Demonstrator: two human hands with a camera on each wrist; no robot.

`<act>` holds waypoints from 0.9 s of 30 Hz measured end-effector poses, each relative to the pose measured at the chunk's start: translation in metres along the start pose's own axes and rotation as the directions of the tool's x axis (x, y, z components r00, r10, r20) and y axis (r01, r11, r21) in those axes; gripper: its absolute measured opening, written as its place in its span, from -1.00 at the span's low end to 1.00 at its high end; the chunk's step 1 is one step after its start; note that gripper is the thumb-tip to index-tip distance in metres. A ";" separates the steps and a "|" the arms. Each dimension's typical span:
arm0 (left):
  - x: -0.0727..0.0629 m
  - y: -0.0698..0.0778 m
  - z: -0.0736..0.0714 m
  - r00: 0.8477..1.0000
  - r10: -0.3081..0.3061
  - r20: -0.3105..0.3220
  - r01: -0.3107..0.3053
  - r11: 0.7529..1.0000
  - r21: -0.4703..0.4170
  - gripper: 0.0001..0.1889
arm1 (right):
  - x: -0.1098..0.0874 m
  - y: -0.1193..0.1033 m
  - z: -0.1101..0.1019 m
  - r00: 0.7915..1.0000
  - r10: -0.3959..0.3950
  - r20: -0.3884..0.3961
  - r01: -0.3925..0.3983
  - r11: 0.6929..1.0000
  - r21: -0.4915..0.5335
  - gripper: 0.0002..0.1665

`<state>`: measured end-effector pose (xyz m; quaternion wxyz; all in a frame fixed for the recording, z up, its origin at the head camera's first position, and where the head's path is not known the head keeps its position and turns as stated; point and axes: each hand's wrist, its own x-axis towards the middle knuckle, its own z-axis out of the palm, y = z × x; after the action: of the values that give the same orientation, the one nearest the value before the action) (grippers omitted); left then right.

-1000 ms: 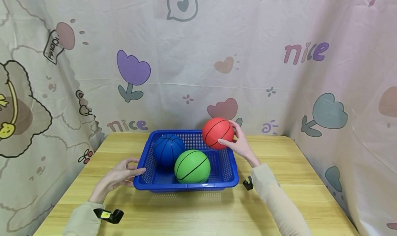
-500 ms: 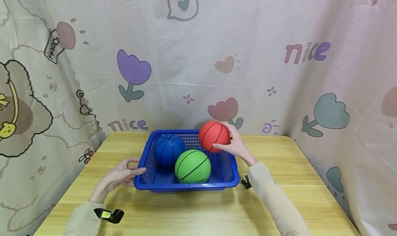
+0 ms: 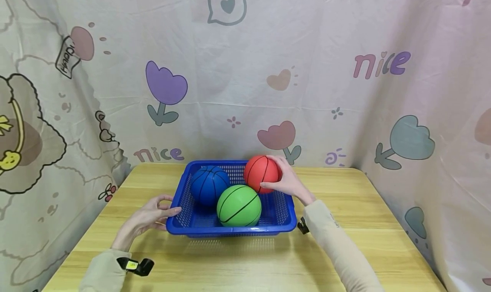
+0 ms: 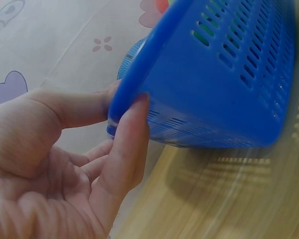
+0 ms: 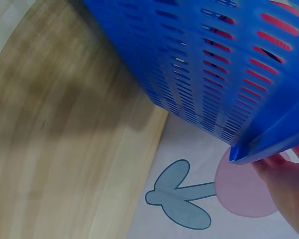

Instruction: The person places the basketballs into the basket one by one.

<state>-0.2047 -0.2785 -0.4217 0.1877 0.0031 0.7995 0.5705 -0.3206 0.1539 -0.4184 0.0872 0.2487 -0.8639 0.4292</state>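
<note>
A blue plastic basket (image 3: 230, 230) with slotted walls stands on the table. My left hand (image 3: 147, 217) pinches its left rim, thumb over the top and fingers beneath, as the left wrist view shows close up. My right hand (image 3: 285, 179) grips a red ball (image 3: 258, 174) with black lines, thumb in front and fingers around its right side. That ball sits low within the back right corner of the basket. A blue ball (image 3: 209, 185) lies at the basket's left, touching or close to a green ball (image 3: 238, 206) at the front middle. Through the slots in the right wrist view, red shows.
The wooden table (image 3: 337, 249) extends on both sides of the basket and in front of it. A printed cloth (image 3: 230, 70) hangs behind and along both sides. Each wrist carries a small black camera (image 3: 140, 266).
The red ball, held by my right hand, has moved down and slightly left into the basket's back right corner. My left hand stays on the rim.
</note>
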 end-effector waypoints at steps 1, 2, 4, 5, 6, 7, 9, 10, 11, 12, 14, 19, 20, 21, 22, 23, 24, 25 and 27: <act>0.000 0.000 0.000 1.000 0.001 0.001 -0.001 1.000 0.000 -0.20 | 0.000 0.000 0.000 1.000 0.006 0.002 -0.006 1.000 -0.004 0.02; 0.000 0.000 0.000 1.000 0.002 0.001 -0.002 1.000 0.001 -0.20 | 0.000 0.001 0.001 1.000 0.015 0.005 -0.015 1.000 -0.007 0.02; 0.000 0.000 0.000 1.000 0.001 0.000 -0.001 1.000 0.001 -0.20 | 0.000 0.001 0.001 1.000 0.025 0.010 -0.024 1.000 -0.013 0.02; 0.000 0.000 0.000 1.000 0.000 -0.001 0.000 1.000 0.002 -0.20 | 0.000 0.001 0.001 1.000 0.029 0.012 -0.029 0.999 -0.015 0.02; 0.000 0.000 0.000 1.000 -0.001 -0.001 0.001 1.000 0.003 -0.20 | 0.001 0.001 0.001 0.999 0.032 0.015 -0.032 0.999 -0.017 0.02; 0.000 0.000 0.000 1.000 -0.002 -0.002 0.002 1.000 0.004 -0.20 | 0.001 0.001 0.001 0.999 0.034 0.019 -0.033 0.999 -0.023 0.02; 0.000 0.001 0.000 1.000 -0.005 -0.006 0.005 1.000 0.007 -0.20 | 0.001 0.000 0.001 1.000 0.021 0.022 -0.020 0.999 -0.030 0.02; 0.000 0.001 0.000 1.000 -0.006 -0.007 0.006 1.000 0.010 -0.20 | 0.001 0.000 0.001 1.000 0.014 0.024 -0.013 1.000 -0.029 0.02; 0.000 0.001 0.000 1.000 -0.007 -0.007 0.007 1.000 0.010 -0.19 | 0.001 -0.001 0.000 1.000 0.007 0.024 -0.006 1.000 -0.028 0.01; 0.000 0.001 0.000 1.000 -0.007 -0.006 0.007 1.000 0.012 -0.19 | 0.001 -0.002 0.000 1.000 -0.001 0.024 0.001 1.000 -0.024 0.00; 0.000 0.001 0.000 1.000 -0.008 -0.007 0.008 1.000 0.012 -0.19 | 0.002 -0.002 0.000 1.000 -0.008 0.023 0.009 1.000 -0.016 -0.03; 0.000 0.001 0.000 1.000 -0.010 -0.002 0.010 1.000 0.012 -0.19 | 0.004 -0.002 0.002 1.000 0.023 0.013 -0.023 1.000 -0.016 -0.12; 0.001 0.000 0.000 1.000 -0.010 -0.001 0.010 1.000 0.012 -0.19 | 0.005 -0.001 0.002 0.999 0.031 0.009 -0.031 0.999 -0.021 -0.13; 0.001 0.000 0.000 1.000 -0.011 -0.001 0.011 1.000 0.011 -0.19 | 0.005 -0.001 0.002 0.999 0.037 0.006 -0.037 0.999 -0.024 -0.13; 0.001 0.000 -0.001 1.000 -0.011 0.000 0.011 1.000 0.010 -0.19 | 0.005 -0.001 0.003 0.999 0.044 0.004 -0.043 0.999 -0.024 -0.14; 0.001 0.000 -0.001 1.000 -0.012 0.000 0.012 1.000 0.009 -0.19 | 0.005 -0.001 0.003 0.999 0.049 0.003 -0.049 0.998 -0.027 -0.14; 0.001 0.000 -0.001 1.000 -0.011 0.001 0.011 1.000 0.008 -0.19 | 0.005 -0.001 0.003 0.998 0.057 0.002 -0.057 0.998 -0.030 -0.14; 0.001 0.000 -0.001 1.000 -0.011 0.001 0.011 1.000 0.008 -0.18 | 0.005 -0.002 0.003 0.998 0.061 0.000 -0.061 0.998 -0.035 -0.14; 0.002 0.000 -0.002 1.000 -0.010 0.004 0.010 1.000 0.006 -0.18 | 0.006 -0.002 0.004 0.998 0.070 -0.001 -0.070 0.997 -0.042 -0.14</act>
<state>-0.2069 -0.2795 -0.4214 0.1922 0.0006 0.8009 0.5671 -0.3240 0.1478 -0.4173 0.0772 0.2164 -0.8810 0.4135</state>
